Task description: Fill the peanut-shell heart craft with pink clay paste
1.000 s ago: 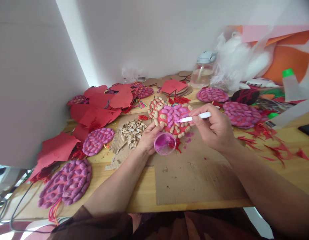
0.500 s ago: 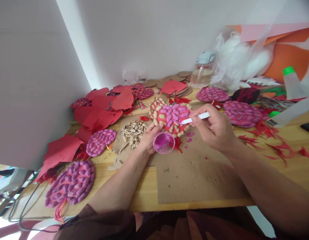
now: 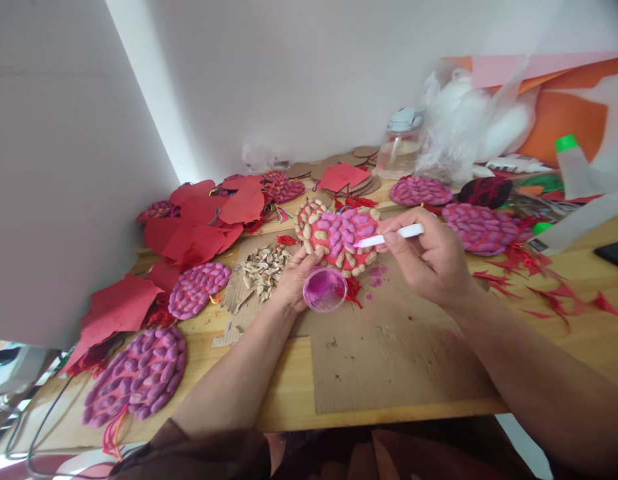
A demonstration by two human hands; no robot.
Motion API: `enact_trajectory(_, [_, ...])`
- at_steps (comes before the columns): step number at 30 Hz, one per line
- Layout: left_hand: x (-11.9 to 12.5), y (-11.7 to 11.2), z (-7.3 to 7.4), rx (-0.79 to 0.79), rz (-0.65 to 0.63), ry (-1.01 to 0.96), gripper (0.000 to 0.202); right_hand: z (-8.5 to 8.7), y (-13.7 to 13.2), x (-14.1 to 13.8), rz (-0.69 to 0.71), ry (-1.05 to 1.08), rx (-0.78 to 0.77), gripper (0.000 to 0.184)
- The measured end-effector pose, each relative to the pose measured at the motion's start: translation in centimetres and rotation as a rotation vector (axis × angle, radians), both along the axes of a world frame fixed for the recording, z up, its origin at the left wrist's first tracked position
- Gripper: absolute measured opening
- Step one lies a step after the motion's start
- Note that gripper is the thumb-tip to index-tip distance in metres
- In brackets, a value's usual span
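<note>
My left hand [image 3: 297, 280] is closed on the lower left edge of a red disc [image 3: 320, 233] covered with peanut shells. The same hand also holds a small clear cup [image 3: 325, 291] with purple paint in it, just below the disc. Shells in the disc's middle are painted purple; those around its rim are bare tan. Pinched in my right hand [image 3: 423, 257] is a paintbrush [image 3: 399, 237] with a white handle, its purple tip at the shells in the right half of the disc. Behind the disc's left side lies another peanut-shell disc [image 3: 307, 215], mostly unpainted.
Cardboard [image 3: 389, 367] with purple stains lies under my hands, with loose peanut shells [image 3: 263, 270] to its left. Purple-painted discs [image 3: 139, 373] and red paper [image 3: 193, 227] lie left. A lidded jar [image 3: 399, 150], plastic bag [image 3: 456, 127] and red scraps [image 3: 553, 293] are right.
The brush tip has shifted slightly left and down across the shells. The view has tilted a little; disc and cup stay in my left hand.
</note>
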State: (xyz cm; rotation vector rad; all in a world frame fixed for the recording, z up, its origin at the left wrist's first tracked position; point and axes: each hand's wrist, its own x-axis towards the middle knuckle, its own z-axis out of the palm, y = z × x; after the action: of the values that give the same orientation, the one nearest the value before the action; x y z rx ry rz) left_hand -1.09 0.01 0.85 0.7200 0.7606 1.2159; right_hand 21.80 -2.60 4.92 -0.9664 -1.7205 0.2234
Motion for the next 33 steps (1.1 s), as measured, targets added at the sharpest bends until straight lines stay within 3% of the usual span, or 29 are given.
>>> enact_trajectory(4, [-0.07,0.03,-0.11,0.004,-0.027,-0.013,0.052,-0.01,-0.01,-0.17,0.039,-0.049,0.006,0.017])
enact_trajectory(22, [-0.06,0.19,0.07,-0.036,0.066,-0.024,0.037,0.39,-0.25,-0.32,0.095,-0.273,0.052,0.006])
enact_trajectory(33, [-0.05,0.03,0.01,-0.050,0.040,-0.010,0.039,0.49,-0.06,-0.35,0.101,-0.268,0.052,0.004])
